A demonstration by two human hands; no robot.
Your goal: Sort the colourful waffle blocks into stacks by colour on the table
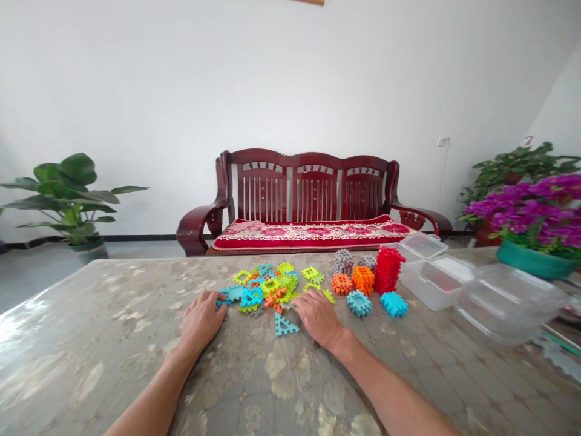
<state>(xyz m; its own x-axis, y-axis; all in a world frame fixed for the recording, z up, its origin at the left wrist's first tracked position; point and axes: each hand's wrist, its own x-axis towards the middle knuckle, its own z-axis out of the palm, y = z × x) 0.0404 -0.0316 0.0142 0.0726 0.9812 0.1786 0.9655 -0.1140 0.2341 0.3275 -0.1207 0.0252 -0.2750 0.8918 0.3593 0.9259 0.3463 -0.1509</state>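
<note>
A loose pile of blue, green and orange plastic pieces (267,287) lies on the table (245,387). My left hand (204,315) rests at the pile's left edge, fingertips by a blue piece; what it holds, if anything, is hidden. At the right side, my right hand (316,316) has its fingers bent together near a grey piece, and its grip cannot be made out. A blue triangular piece (285,326) lies flat between the hands. Farther right stand a tall red stack (388,270), orange stacks (363,280), blue stacks (359,304) and grey stacks (344,263).
Clear plastic boxes (436,283) with lids stand on the right of the table. Beside them is a teal pot (535,261) of purple flowers. Behind the table is a dark red wooden bench (313,181); a leafy plant (77,200) stands at the left.
</note>
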